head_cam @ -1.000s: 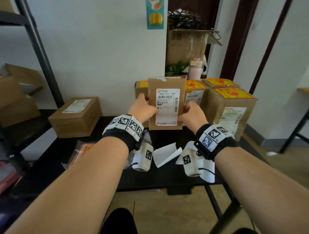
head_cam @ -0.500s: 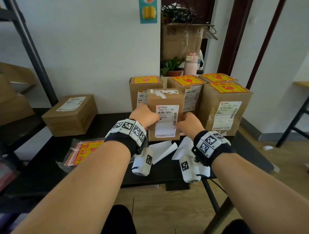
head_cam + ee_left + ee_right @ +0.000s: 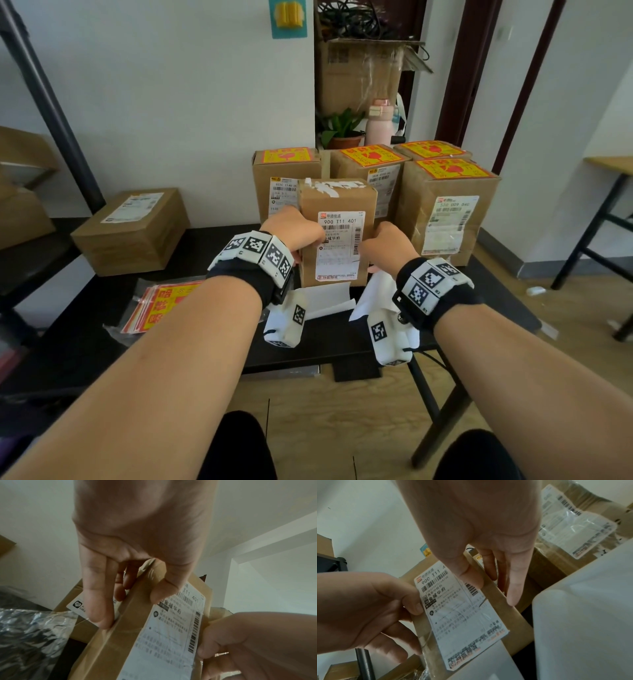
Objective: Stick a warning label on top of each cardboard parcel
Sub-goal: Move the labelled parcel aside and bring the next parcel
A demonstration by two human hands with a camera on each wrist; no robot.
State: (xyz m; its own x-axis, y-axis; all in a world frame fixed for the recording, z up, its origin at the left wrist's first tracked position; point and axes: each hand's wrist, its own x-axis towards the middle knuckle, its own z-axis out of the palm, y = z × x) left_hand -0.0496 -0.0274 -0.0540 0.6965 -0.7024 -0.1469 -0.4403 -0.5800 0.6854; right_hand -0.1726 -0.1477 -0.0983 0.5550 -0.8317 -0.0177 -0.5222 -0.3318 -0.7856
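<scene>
A brown cardboard parcel (image 3: 337,200) stands upright on the black table (image 3: 212,240), its white shipping slip facing me and only torn white tape on its top. My left hand (image 3: 294,226) grips its left side, thumb (image 3: 163,592) on the front and fingers along the side. My right hand (image 3: 386,242) grips the right side the same way, thumb (image 3: 471,580) on the slip's edge. Right behind it stand several parcels (image 3: 445,219) with yellow-and-red warning labels (image 3: 452,169) on top. A stack of warning labels (image 3: 164,305) in a plastic sleeve lies at the table's left front.
A flat cardboard box (image 3: 133,236) with a shipping slip on top sits at the table's left rear. White backing papers (image 3: 325,301) lie under my wrists. A dark metal rack (image 3: 51,102) stands at the left, a potted plant (image 3: 340,132) and a pink bottle (image 3: 378,125) behind the parcels.
The parcel, held up in the air a second ago, has come down onto the table in front of the labelled parcels. Both hands have stayed on its sides.
</scene>
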